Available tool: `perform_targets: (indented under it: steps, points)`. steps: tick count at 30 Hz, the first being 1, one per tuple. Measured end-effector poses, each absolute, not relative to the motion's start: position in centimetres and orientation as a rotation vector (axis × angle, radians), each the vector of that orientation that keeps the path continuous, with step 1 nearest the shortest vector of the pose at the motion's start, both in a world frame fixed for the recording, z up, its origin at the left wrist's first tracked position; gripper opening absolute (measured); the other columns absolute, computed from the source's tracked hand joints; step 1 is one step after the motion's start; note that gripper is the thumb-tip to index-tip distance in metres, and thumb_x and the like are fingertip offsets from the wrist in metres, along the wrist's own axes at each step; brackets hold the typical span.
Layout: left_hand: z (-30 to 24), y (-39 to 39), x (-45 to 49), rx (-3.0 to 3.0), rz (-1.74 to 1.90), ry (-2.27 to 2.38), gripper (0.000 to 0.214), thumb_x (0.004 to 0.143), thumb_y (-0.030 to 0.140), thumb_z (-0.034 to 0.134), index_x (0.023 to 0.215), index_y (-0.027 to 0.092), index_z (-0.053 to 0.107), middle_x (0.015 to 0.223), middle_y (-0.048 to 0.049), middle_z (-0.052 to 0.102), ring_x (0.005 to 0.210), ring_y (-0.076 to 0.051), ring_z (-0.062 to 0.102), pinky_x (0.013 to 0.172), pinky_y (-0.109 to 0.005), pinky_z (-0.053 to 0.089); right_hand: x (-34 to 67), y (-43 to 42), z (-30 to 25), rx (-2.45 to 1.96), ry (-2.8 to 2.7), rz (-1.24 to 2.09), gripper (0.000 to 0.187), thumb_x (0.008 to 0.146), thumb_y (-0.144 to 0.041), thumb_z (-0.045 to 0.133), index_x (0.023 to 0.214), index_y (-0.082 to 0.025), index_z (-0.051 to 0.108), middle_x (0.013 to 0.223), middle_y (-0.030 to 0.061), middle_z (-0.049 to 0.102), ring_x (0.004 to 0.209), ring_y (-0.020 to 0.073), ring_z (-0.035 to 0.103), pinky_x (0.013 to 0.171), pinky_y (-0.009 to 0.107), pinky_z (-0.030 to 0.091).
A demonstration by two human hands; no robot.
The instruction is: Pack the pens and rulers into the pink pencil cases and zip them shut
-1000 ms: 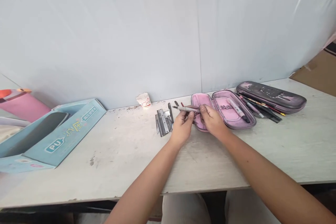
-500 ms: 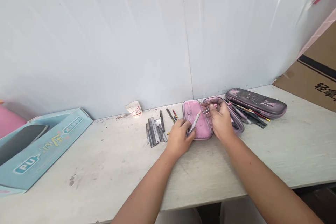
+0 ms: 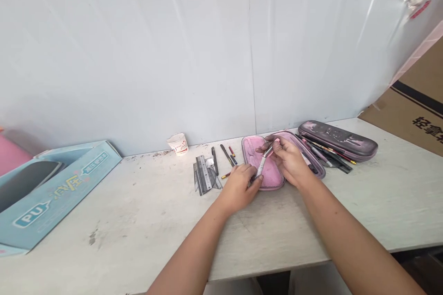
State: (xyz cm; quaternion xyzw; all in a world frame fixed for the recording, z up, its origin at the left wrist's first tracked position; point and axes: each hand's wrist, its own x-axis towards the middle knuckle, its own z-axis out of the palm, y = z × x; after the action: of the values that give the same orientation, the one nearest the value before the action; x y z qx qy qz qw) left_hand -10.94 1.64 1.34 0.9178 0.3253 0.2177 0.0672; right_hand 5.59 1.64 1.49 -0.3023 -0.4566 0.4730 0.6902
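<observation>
My left hand (image 3: 240, 187) is closed around the pale barrel of a pen (image 3: 260, 166), which tilts up to the right. My right hand (image 3: 290, 160) pinches a shiny cap (image 3: 268, 150) with a pink end over the pen's upper tip. Cap and pen appear to meet, though fingers partly hide the join. Beneath both hands lies an open pencil case (image 3: 273, 179) with pink lining. Dark items rest in its right half. Left of it are several pens and pencils (image 3: 214, 160) and a stack of rulers (image 3: 204, 174).
A dark, closed pencil case (image 3: 339, 140) sits at the right, with pencils and a ruler beside it. A paper cup (image 3: 178, 144) stands near the wall. At the left is a blue box (image 3: 65, 193); a cardboard box (image 3: 408, 115) is at the far right.
The cap in my right hand has come down and left onto the pen's tip, where a gap showed before. My left hand keeps its hold on the barrel.
</observation>
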Motion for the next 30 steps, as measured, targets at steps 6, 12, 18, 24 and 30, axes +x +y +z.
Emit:
perform_targets:
  steps: [6, 12, 18, 24, 30]
  points:
    - [2.8, 0.9, -10.9, 2.582, 0.670, 0.928, 0.027, 0.088, 0.035, 0.036, 0.068, 0.017, 0.042, 0.070, -0.0010, 0.047, 0.069, -0.014, 0.043, 0.073, -0.032, 0.037, 5.1, 1.4, 1.5, -0.674, -1.138, 1.099, 0.033, 0.075, -0.050, 0.059, 0.092, -0.021, 0.057, 0.075, 0.0026, 0.066, 0.089, 0.0199, 0.063, 0.079, 0.035, 0.046]
    - [1.8, 0.6, -10.1, 1.821, 0.750, 0.702, 0.042, 0.089, 0.050, 0.030, 0.071, 0.017, 0.047, 0.072, -0.0026, 0.052, 0.070, -0.013, 0.048, 0.070, -0.028, 0.043, 3.0, 1.0, 1.2, -0.581, -1.008, 1.357, 0.039, 0.078, -0.059, 0.048, 0.086, -0.022, 0.053, 0.069, 0.0019, 0.064, 0.069, 0.0188, 0.063, 0.053, 0.029, 0.045]
    - [1.6, 1.5, -8.5, 1.744, 1.056, 0.975, 0.039, 0.087, 0.049, 0.037, 0.087, 0.016, 0.057, 0.084, -0.0050, 0.061, 0.081, -0.016, 0.055, 0.079, -0.030, 0.044, 2.8, 0.9, 1.8, -1.004, -1.321, 0.753, 0.028, 0.085, -0.047, 0.041, 0.090, -0.022, 0.053, 0.078, 0.0034, 0.063, 0.074, 0.0185, 0.059, 0.061, 0.030, 0.045]
    - [2.5, 2.2, -3.9, 1.928, 1.060, 0.957, 0.036, 0.090, 0.039, 0.033, 0.098, 0.017, 0.060, 0.093, -0.0059, 0.065, 0.089, -0.017, 0.058, 0.084, -0.032, 0.045, 6.7, 0.8, 1.3, -1.291, -1.527, 0.046, 0.028, 0.090, -0.036, 0.032, 0.086, -0.017, 0.053, 0.086, 0.0087, 0.059, 0.084, 0.0207, 0.053, 0.075, 0.033, 0.041]
    - [0.6, 3.1, -0.6, 2.538, 0.647, 1.186, 0.028, 0.083, 0.023, 0.039, 0.098, 0.013, 0.060, 0.100, -0.0125, 0.060, 0.095, -0.024, 0.055, 0.085, -0.039, 0.043, 11.5, 1.1, -0.7, -1.852, -1.552, -0.340, 0.038, 0.088, -0.039, 0.036, 0.086, -0.012, 0.062, 0.095, 0.0181, 0.059, 0.100, 0.0305, 0.047, 0.083, 0.042, 0.036]
